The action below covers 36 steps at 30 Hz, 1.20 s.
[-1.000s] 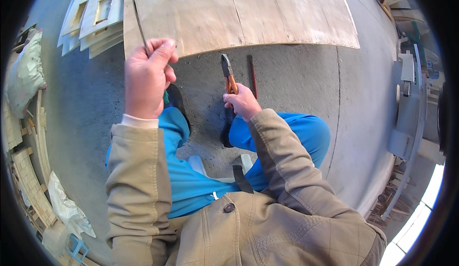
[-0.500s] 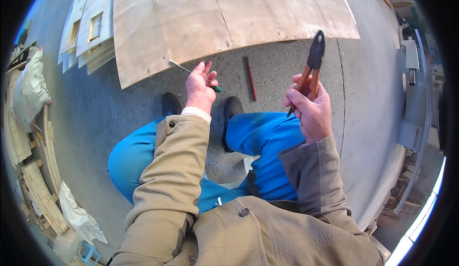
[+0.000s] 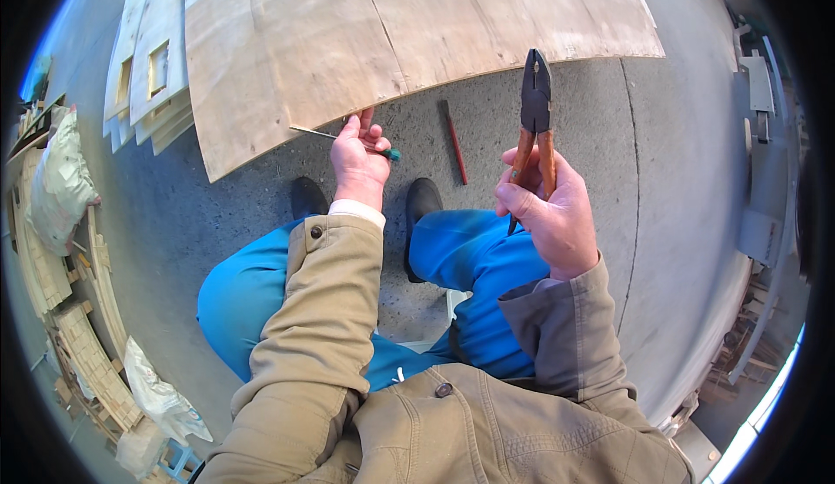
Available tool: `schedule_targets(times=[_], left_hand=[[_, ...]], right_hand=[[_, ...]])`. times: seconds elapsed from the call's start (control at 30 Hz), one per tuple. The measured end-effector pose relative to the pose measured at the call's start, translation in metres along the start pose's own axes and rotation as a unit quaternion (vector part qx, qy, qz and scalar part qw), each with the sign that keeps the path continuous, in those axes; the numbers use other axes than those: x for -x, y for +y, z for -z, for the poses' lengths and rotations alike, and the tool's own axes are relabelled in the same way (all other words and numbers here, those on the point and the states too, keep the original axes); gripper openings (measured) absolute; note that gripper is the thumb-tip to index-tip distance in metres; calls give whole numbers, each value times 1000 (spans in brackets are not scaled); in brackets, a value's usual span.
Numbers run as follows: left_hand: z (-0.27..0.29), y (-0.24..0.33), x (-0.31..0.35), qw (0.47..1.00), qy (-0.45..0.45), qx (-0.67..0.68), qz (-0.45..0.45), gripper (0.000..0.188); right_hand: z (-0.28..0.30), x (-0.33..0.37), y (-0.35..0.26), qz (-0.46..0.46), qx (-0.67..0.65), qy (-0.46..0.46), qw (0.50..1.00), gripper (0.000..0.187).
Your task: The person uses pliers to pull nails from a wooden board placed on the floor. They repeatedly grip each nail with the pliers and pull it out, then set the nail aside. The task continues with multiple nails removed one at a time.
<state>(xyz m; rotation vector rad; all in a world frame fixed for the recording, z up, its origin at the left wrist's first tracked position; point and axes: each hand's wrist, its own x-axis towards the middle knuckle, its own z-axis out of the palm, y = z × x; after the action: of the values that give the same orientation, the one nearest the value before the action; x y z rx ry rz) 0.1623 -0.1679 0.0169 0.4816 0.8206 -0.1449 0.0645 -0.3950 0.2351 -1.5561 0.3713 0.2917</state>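
Observation:
My left hand (image 3: 359, 160) is closed around a screwdriver (image 3: 315, 132), its thin shaft pointing left and the green handle end showing at the right of the palm. My fingertips there are at the near edge of a large plywood sheet (image 3: 322, 40); whether they touch it I cannot tell. In my right hand (image 3: 557, 214) is a pair of pliers (image 3: 537, 93) with dark jaws and orange-brown handles, held upright with the jaws away from me. On the concrete between the hands lies a red-handled tool (image 3: 456, 145) with a dark flat end.
More boards with rectangular cutouts (image 3: 156, 75) are stacked at the far left. White sacks (image 3: 63, 184) and wood strips (image 3: 96, 367) lie along the left side. Grey metal equipment (image 3: 761, 232) stands at the right. My shoes (image 3: 422, 210) rest on the floor below the plywood.
My left hand has shifted slightly left, its fingers now at the plywood's edge. The pliers in my right hand have moved left and turned more upright.

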Motion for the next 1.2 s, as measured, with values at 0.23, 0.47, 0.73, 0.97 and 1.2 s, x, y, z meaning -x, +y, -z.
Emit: schedule_targets(times=[0.23,0.47,0.73,0.97,1.2], left_hand=[[1,-6,-4,999,16,-4,-45,24],[6,-1,-8,999,-14,6,-36,22],[14,6,-14,996,-75,42,1,17],[11,3,-15,998,-52,36,-6,16],[5,5,-6,1000,-10,11,-24,22]], right_hand=[[6,1,3,-4,4,3,1000,42],[9,0,4,-5,16,-12,1000,48],[10,-4,4,-13,28,-16,999,49],[12,-4,5,-7,36,-18,999,48],[14,-2,7,-13,29,-19,999,39]])
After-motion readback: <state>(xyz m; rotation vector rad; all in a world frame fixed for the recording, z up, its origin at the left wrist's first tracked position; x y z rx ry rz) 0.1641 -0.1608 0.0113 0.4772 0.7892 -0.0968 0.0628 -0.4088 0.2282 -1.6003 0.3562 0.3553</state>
